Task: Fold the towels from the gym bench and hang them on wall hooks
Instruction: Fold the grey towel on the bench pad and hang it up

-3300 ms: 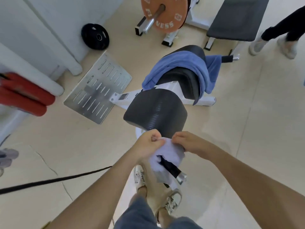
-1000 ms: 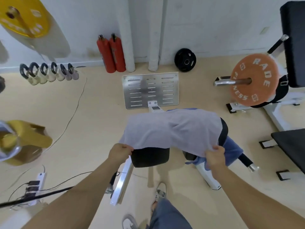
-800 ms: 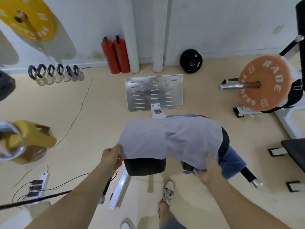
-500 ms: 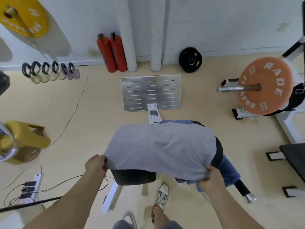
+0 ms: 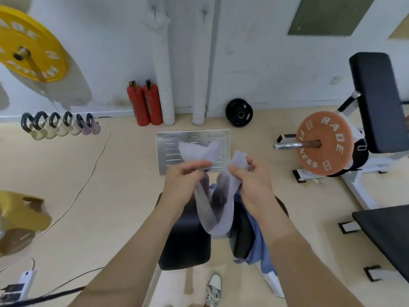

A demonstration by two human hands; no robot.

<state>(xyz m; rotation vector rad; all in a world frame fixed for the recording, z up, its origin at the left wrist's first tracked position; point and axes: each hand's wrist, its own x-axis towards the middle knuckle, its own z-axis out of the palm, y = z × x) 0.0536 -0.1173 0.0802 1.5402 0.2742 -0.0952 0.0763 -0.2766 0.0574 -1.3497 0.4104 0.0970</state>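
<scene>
While both hands are held close together above the bench, the left hand (image 5: 183, 182) pinches one corner of the pale grey terry towel (image 5: 218, 209) between thumb and fingers. The right hand (image 5: 250, 185) curls round a neighbouring corner. Between and below the hands the cloth sags in a twisted loop. Whether its lowest part touches the black padded bench cushion (image 5: 183, 242) under the wrists cannot be told.

Three faults seem likely. The corners stand apart and the cloth is twisted, so a fold made now would probably come out skewed. The left hand's light pinch could let its corner slip, dropping that end towards the beige floor (image 5: 110, 207). The hanging loop could also snag the blue cloth towel (image 5: 259, 247), which lies draped over the cushion beneath the right forearm, and drag it off.

Both towels thus lie at or just under the hands. The small metal wall hooks (image 5: 204, 12) sit high on the white wall, well beyond the fingertips.
</scene>
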